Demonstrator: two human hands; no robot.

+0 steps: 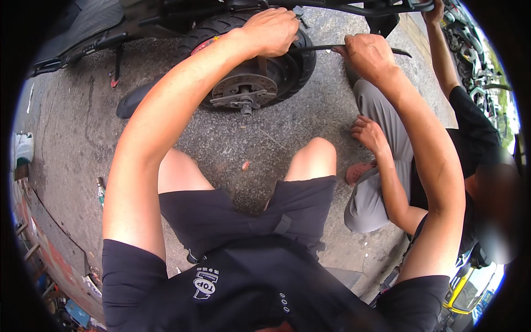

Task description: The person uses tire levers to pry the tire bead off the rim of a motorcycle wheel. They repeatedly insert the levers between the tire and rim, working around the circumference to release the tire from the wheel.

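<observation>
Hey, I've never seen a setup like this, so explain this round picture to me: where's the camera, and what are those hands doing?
There's no machine doing the handling: these are a person's own bare hands. The one picture comes from a wide camera worn on that person's head, looking down, so straight edges bend near the rim. The right hand grips a long dark bar reaching toward a wheel. The left hand is over the tyre; whether it holds anything is hard to tell. A small reddish scrap lies on the rough ground. At the right is a co-worker in grey trousers.
</observation>
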